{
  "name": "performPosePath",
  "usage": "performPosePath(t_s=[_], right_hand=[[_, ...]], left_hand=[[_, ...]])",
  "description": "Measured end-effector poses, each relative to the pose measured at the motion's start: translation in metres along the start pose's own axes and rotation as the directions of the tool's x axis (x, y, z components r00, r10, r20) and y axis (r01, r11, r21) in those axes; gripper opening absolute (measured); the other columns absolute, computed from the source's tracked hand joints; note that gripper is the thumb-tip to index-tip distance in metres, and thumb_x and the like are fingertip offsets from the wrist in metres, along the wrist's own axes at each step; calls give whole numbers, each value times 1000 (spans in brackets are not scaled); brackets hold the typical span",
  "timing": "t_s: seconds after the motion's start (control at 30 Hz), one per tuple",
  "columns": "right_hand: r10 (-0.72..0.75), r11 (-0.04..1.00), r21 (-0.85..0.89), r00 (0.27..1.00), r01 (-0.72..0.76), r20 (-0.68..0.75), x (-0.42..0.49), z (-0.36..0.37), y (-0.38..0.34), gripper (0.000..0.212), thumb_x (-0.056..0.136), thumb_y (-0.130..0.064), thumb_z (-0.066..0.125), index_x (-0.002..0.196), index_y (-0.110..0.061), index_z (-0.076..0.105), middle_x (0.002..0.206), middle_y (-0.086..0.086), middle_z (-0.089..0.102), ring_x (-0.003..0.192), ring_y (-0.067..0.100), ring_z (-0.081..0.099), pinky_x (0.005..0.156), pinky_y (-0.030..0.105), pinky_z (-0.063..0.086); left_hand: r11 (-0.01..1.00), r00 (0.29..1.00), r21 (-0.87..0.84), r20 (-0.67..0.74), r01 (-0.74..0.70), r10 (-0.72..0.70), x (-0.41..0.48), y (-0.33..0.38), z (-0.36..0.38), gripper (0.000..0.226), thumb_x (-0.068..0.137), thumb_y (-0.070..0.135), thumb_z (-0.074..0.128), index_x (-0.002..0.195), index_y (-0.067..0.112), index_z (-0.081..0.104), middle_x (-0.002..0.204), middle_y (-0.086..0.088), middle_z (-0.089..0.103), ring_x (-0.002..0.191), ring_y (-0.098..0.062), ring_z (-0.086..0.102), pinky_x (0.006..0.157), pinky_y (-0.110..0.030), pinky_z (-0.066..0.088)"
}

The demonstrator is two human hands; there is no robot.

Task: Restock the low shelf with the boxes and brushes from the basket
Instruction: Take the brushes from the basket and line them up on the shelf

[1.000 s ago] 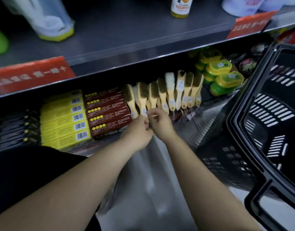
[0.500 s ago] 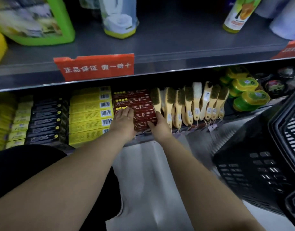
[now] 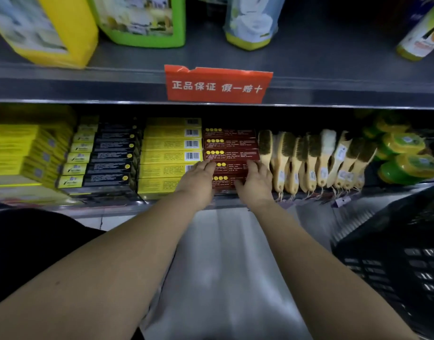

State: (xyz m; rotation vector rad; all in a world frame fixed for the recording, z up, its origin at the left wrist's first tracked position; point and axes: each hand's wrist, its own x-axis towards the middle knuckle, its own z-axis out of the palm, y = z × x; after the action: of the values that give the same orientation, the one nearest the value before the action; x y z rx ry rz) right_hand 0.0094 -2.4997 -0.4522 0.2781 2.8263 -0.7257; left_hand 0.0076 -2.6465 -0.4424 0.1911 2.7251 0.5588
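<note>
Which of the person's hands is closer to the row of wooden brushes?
Right. The right hand rests on the red boxes just beside the brushes; the left hand is farther left on them.

Dark red boxes point(image 3: 231, 153) lie stacked flat on the low shelf point(image 3: 117, 206), with yellow boxes point(image 3: 170, 155) just beside them at 9 o'clock. At their 3 o'clock, wooden brushes point(image 3: 316, 160) stand in a row, handles toward the shelf edge. The black basket point(image 3: 395, 253) sits at 4 o'clock.
</note>
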Motion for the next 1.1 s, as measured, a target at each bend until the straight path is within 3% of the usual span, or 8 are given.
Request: performPosePath(t_s=[0.1,0.2,0.37,0.53,0.73,0.87,0.97,1.1], right_hand=[[-196,980,25,978,195,64,-8,16,-31,60,90,-25,57,144,-16,31,153,8,22,138,28,18,113,35,16],[-349,935,12,917,353,191,-14,33,-57,62,90,-27,56,146,-19,28,157,3,15,143,25,11,117,37,13],[-351,899,-126,861,420,368,-18,50,-75,71,93,-28,53,150,-18,13,160,3,1,146,21,2,117,38,1],[-376,868,-160,832,470,409,-23,50,-79,64,95,-20,52,150,-15,19,159,4,7,146,22,9,117,36,7],[-305,900,-177,865,399,399,-15,44,-98,56,92,-17,54,144,-15,35,152,8,30,132,28,41,106,35,37],[-255,945,279,917,170,307,-21,52,-128,52,94,-22,54,142,-15,35,146,9,38,122,25,47,89,31,44],[-226,838,546,900,-15,372,-30,65,-156,63,95,-24,54,148,-18,22,153,8,28,129,23,40,91,26,35],[-218,788,611,890,-82,400,-19,76,-180,71,96,-26,50,151,-21,6,156,5,22,139,22,29,94,24,29]], left_hand=[[998,998,37,-42,56,-55,-18,-30,-11,74,87,24,63,147,10,21,153,-9,23,141,-24,22,113,-30,19],[982,988,112,-48,149,-145,-32,-55,-20,80,87,29,63,147,7,16,157,-11,13,144,-25,13,115,-32,15],[966,972,142,60,216,-226,-34,-71,-25,76,87,7,62,148,5,16,159,-11,4,145,-25,15,114,-32,23],[960,962,195,146,202,-232,-32,-74,-27,68,86,-6,54,147,3,23,158,-12,9,144,-22,17,114,-32,25],[982,982,148,130,118,-138,-38,-70,-54,55,90,8,56,140,5,35,140,-15,42,125,-29,46,99,-34,42],[992,999,117,26,39,-42,-52,-83,-95,52,91,16,55,139,6,36,139,-16,42,125,-30,45,99,-36,41],[979,990,171,65,114,-127,-64,-106,-109,69,88,29,58,142,1,24,144,-21,31,133,-35,33,107,-40,33],[924,952,291,105,247,-288,-70,-133,-100,117,78,45,68,146,0,-15,156,-19,-15,145,-33,-8,117,-38,6]])
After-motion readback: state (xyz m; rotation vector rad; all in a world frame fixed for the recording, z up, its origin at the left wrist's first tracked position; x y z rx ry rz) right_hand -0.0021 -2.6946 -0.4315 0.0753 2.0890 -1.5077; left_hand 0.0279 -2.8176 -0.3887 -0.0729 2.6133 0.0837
